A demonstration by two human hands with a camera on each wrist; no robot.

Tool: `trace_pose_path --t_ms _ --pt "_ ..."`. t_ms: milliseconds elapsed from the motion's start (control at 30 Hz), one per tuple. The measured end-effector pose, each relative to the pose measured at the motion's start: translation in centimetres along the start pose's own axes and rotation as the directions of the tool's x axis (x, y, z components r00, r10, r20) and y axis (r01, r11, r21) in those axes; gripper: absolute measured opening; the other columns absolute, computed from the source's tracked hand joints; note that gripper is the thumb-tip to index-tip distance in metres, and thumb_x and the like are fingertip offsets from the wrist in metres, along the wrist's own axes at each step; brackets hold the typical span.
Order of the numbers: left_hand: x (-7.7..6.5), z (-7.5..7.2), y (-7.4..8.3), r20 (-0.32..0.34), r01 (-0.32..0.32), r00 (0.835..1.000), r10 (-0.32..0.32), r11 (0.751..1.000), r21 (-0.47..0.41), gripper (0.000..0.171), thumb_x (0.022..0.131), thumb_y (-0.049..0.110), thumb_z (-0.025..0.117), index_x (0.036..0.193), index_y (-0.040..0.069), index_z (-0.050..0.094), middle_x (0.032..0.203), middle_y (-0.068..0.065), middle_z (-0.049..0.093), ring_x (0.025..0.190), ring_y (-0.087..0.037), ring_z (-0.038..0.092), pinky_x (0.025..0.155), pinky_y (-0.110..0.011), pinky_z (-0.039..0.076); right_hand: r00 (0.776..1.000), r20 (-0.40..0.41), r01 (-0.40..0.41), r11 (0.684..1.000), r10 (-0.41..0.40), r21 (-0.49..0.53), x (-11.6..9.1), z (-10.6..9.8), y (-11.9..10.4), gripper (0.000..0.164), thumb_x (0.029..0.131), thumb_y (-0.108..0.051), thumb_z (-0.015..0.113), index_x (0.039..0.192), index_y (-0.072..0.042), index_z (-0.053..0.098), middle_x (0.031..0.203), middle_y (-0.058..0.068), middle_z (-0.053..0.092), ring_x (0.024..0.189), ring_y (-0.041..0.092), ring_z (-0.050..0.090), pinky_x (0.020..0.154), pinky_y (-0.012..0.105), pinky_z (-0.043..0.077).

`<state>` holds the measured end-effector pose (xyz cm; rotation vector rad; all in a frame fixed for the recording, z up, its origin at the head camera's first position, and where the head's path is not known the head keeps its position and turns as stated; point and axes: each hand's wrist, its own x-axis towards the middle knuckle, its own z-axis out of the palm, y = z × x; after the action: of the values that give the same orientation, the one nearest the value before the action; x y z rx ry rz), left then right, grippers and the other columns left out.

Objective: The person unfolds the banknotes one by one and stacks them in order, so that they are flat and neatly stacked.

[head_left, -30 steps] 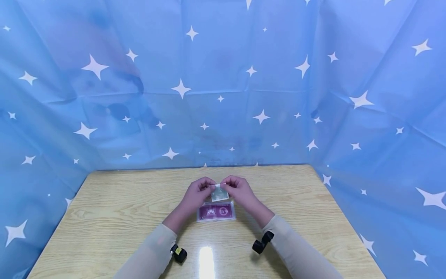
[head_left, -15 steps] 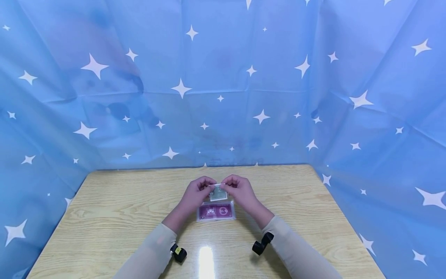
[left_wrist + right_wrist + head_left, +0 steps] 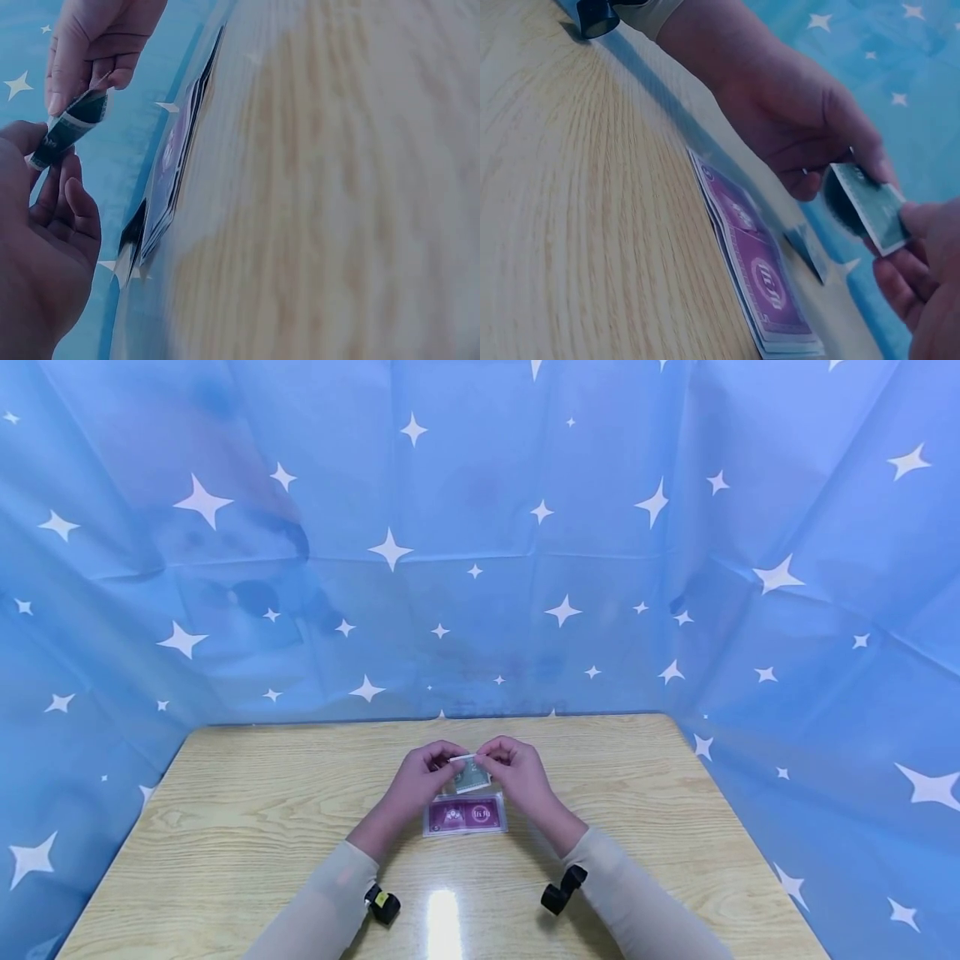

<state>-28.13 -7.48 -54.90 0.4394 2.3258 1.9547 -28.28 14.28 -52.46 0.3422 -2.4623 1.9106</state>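
A folded green banknote is held up between my two hands, bent over so that its two halves stand apart in the right wrist view. My left hand pinches its left end between thumb and fingers. At the other end, my right hand pinches it the same way, thumb in front. Below the hands, a small stack of purple banknotes lies flat on the table. Just beyond that stack, a small dark folded piece stands partly raised from the tabletop; its kind is unclear.
The pale wood-grain table stretches to both sides of the hands. A blue curtain with white stars rises behind its far edge. Black wrist cameras sit on both sleeves. Glare marks the table's near middle.
Both hands stay nearly in place over the purple banknotes. The green banknote has shifted slightly and tilted between the fingers, its lower edge now slanting up to the right.
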Motion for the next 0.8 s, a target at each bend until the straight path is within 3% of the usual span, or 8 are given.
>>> trace_pose_path --t_ms 267,567,800 --pt "-0.3 -0.5 0.0 -0.007 -0.072 0.997 0.073 0.996 0.059 0.013 0.108 0.026 0.076 0.115 0.015 0.080 0.103 -0.003 0.071 0.086 -0.022 0.061 0.075 -0.032 0.053 0.998 -0.061 0.010 1.000 -0.010 0.002 -0.3 0.1 -0.3 0.005 0.104 -0.010 0.079 0.101 -0.007 0.078 0.090 0.006 0.072 0.074 0.018 0.058 0.065 0.025 0.051" --pt "-0.6 -1.2 0.1 -0.008 -0.081 0.997 0.082 0.992 0.094 0.009 0.107 0.029 0.078 0.106 0.021 0.083 0.116 0.000 0.069 0.102 -0.022 0.063 0.086 -0.036 0.055 0.998 -0.069 -0.008 0.999 0.011 0.046 -0.4 -0.2 -0.4 0.010 0.103 -0.011 0.080 0.103 -0.001 0.077 0.088 0.004 0.069 0.072 0.015 0.055 0.062 0.024 0.047" --pt "-0.9 -1.6 0.1 0.000 -0.048 0.999 0.048 0.994 0.097 0.008 0.106 0.023 0.078 0.107 0.019 0.085 0.099 0.000 0.072 0.083 -0.020 0.058 0.072 -0.029 0.050 0.996 -0.075 -0.039 0.998 0.042 0.043 -0.8 -0.3 -0.3 0.009 0.101 -0.010 0.081 0.103 -0.002 0.077 0.088 0.005 0.069 0.074 0.016 0.056 0.063 0.024 0.049"
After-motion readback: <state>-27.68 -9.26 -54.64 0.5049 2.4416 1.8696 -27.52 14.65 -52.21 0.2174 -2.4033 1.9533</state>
